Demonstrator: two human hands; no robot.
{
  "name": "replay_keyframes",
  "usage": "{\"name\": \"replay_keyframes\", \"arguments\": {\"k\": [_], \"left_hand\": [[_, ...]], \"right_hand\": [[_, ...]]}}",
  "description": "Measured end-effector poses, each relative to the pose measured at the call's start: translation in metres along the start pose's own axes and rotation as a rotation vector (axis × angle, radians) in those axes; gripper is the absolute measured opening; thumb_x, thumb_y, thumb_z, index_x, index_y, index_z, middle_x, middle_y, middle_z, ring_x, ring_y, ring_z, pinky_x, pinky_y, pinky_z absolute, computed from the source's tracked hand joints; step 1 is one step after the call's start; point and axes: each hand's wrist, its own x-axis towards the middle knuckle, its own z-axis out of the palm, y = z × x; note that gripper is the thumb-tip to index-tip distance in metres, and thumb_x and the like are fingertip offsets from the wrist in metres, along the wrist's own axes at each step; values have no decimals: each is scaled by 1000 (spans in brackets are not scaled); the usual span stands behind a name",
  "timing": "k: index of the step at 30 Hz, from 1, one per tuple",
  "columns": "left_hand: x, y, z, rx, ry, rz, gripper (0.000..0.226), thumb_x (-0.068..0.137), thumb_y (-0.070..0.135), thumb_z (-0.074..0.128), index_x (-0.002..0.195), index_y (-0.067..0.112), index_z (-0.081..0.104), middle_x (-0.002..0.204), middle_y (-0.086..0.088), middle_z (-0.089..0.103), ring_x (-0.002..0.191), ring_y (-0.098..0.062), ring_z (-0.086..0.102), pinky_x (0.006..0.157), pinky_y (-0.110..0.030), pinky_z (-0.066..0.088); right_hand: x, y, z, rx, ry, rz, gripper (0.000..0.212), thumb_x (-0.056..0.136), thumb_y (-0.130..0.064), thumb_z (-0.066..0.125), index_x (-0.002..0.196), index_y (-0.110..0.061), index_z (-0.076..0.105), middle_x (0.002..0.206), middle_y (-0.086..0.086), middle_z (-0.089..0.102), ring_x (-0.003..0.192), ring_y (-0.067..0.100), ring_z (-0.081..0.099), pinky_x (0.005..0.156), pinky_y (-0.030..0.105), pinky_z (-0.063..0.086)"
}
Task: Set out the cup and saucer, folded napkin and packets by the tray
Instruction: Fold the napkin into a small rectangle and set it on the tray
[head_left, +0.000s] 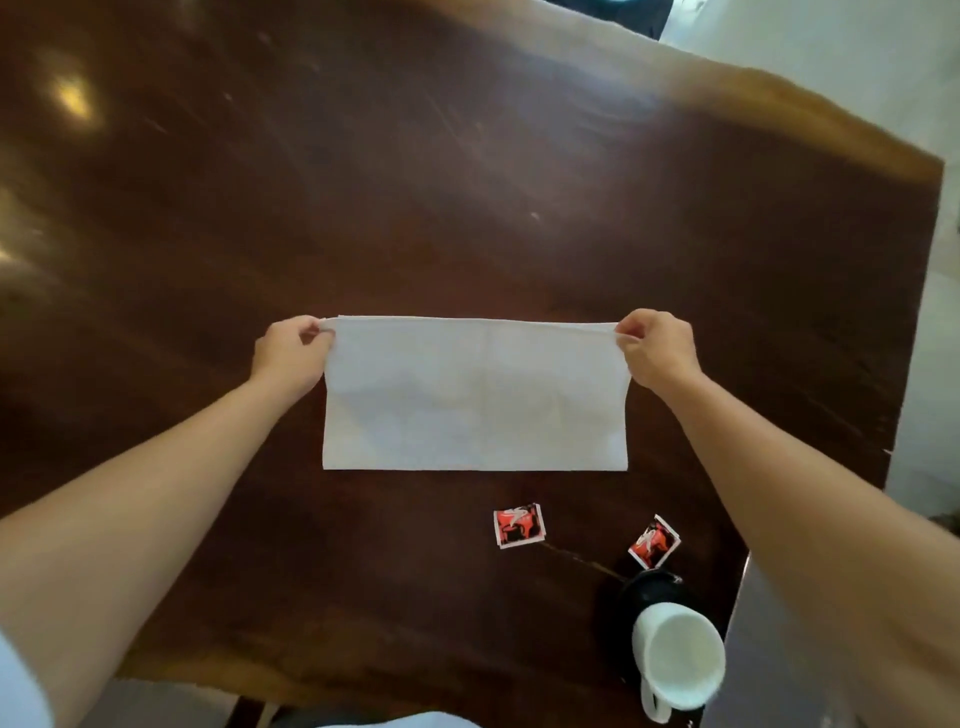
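A white napkin (475, 395) lies as a wide rectangle in the middle of the dark wooden table (415, 182). My left hand (291, 353) pinches its far left corner and my right hand (657, 345) pinches its far right corner. Two red packets lie near me, one (518, 525) just below the napkin and the other (653, 541) to its right. A white cup (678, 660) stands on a black saucer (644, 584) at the near right, partly behind my right forearm. No tray shows.
The table's right edge (914, 312) runs close to my right arm, with pale floor beyond it. The near edge (208, 680) lies under my forearms. Lamp glare marks the far left of the tabletop.
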Motion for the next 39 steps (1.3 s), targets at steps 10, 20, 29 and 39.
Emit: {"name": "replay_keyframes", "arguments": {"k": [10,20,29,39], "left_hand": [[36,-17,32,14,23,-51,9,94,35,60,94,26,62,81,10,59,83,-17,56,74,-32,43],[27,-29,40,41,27,-45,14,92,32,67,97,23,56,80,15,53,75,-9,53,59,-24,37],[-45,-64,43,70,-107,-156,20,90,35,70,96,19,60,87,6,60,85,-19,57,69,-34,44],[-98,-82,49,69,-14,-364,10,91,18,71,89,14,63,87,-9,68,70,-20,69,63,-35,57]], "right_hand": [[32,8,59,-15,-15,52,27,94,-7,56,117,-19,63,110,3,58,93,17,54,72,30,47],[20,12,63,-51,76,197,62,87,3,67,141,-18,44,129,9,52,113,28,57,86,37,53],[-85,31,63,-110,-131,229,35,94,-6,57,129,-9,49,120,12,46,104,30,53,87,42,52],[-138,57,70,-33,-167,408,35,95,-7,58,129,-5,48,126,19,51,95,27,51,79,39,48]]}}
